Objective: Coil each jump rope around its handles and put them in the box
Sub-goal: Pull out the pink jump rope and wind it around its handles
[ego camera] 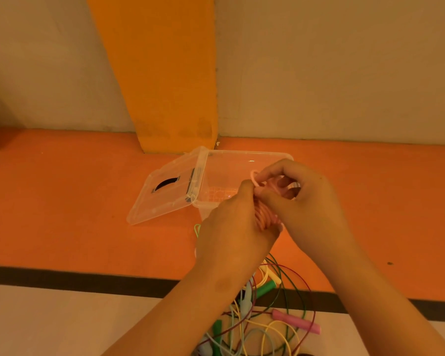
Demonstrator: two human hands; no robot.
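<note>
The person holds a pink jump rope (265, 217) between both hands, over the near edge of the clear box (242, 154). The rope is wound in tight turns around its handles. The long axis of this bundle goes from the person toward the box, and the far end is a little higher. The left hand (231, 227) has its fingers curled around the near part of the bundle. The right hand (302, 199) pinches a small loop of the rope at the far end.

The box stands open on the orange floor (62, 201), close to the wall. Its lid (165, 199) lies folded out on the left side. Near the person a pile of loose ropes (267, 327) lies across a dark stripe (62, 278). The floor left and right of the box is free.
</note>
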